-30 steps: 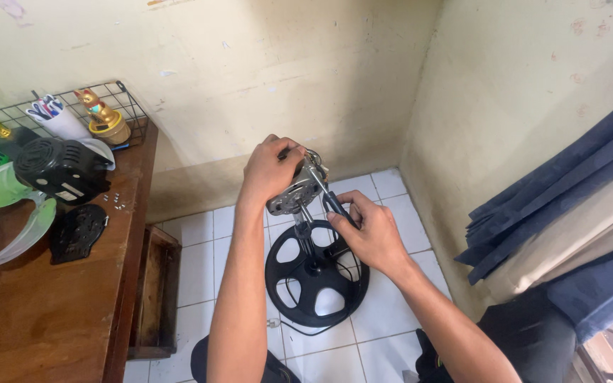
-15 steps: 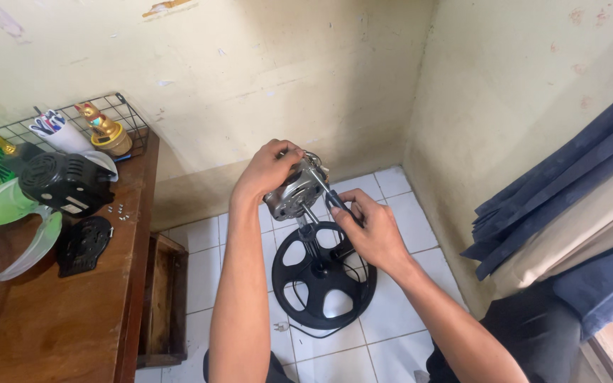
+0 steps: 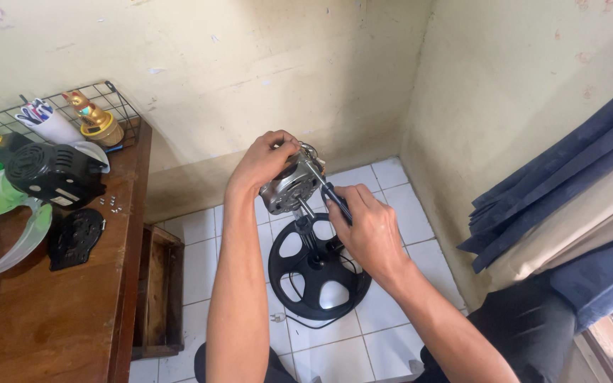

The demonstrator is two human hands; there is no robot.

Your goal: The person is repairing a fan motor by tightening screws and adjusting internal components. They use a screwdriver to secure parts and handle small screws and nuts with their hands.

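1. We grip the bare fan motor (image 3: pixel 291 186) from above with our left hand (image 3: pixel 267 159), fingers clenched over its metal casing, holding it on top of the stand above the floor.
2. Our right hand (image 3: pixel 370 227) is clenched around a dark-handled screwdriver (image 3: pixel 336 202), whose tip meets the motor just right of our left hand.
3. To do this step well, we judge that the left hand should keep the motor from twisting while the right keeps the tool in line with the fastener, pressing squarely so the tip does not slip.
4. Below both hands stands one round black fan base (image 3: pixel 318 268) with spoke-like openings, on the white tiled floor (image 3: pixel 391 184); one post rises from it to the motor.
5. Well to the left of our left hand, on the wooden bench (image 3: pixel 58 312), we count one black motor housing (image 3: pixel 51 172), one flat black cover plate (image 3: pixel 74 237), one pale green fan blade (image 3: pixel 5 213) and a few small screws (image 3: pixel 111 203), too small to count surely.
6. Farther back sit one wire basket (image 3: pixel 118 99), one gold figurine (image 3: pixel 94 117) and one white cup of pens (image 3: pixel 47 120).
7. One dark blue curtain (image 3: pixel 569 170) hangs to the right of our right hand.
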